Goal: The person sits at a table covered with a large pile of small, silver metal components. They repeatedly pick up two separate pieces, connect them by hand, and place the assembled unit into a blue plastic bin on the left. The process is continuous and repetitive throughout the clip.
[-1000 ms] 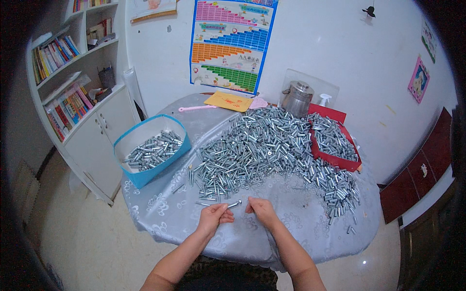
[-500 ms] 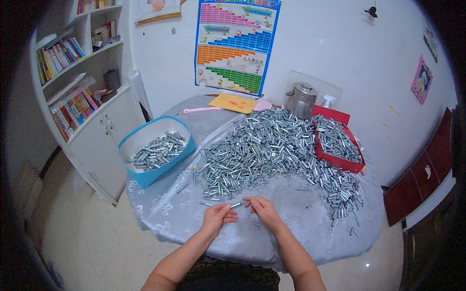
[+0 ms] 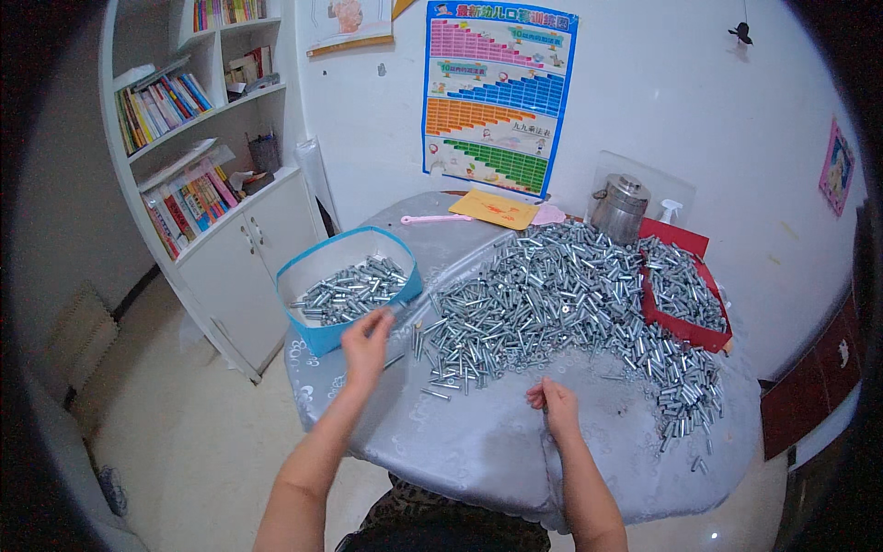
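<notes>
One metal bolt (image 3: 397, 311) is pinched in my left hand (image 3: 366, 345) beside the blue tub (image 3: 324, 339), while my right hand (image 3: 555, 408) rests closed on the table (image 3: 478, 451).

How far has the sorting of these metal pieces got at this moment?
Done: a modest layer of metal pieces already lies in the blue bin. In hand: the left hand holds one piece at the bin's edge, while the right hand rests on the table near the heap. Left: the large heap and the full red tray, so most remains.
</notes>
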Demonstrator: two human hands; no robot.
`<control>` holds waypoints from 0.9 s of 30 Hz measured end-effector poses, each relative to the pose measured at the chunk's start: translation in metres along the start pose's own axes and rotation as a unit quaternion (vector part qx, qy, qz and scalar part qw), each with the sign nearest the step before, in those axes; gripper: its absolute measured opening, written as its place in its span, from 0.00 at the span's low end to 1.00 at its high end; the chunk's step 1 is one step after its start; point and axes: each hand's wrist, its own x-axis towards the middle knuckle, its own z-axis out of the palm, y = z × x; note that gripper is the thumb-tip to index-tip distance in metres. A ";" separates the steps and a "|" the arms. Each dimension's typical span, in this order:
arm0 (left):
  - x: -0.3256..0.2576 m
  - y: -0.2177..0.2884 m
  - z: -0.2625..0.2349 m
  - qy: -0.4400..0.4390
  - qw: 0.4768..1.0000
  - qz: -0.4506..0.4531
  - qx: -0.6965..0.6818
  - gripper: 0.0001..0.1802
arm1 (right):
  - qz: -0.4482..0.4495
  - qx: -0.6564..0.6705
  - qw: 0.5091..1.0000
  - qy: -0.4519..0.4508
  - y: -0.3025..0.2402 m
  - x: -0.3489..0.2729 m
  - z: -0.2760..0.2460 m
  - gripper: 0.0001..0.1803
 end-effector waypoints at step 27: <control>-0.057 -0.016 0.024 -0.411 0.812 0.308 0.279 0.06 | -0.002 -0.041 0.999 -0.012 -0.007 0.000 -0.005 0.17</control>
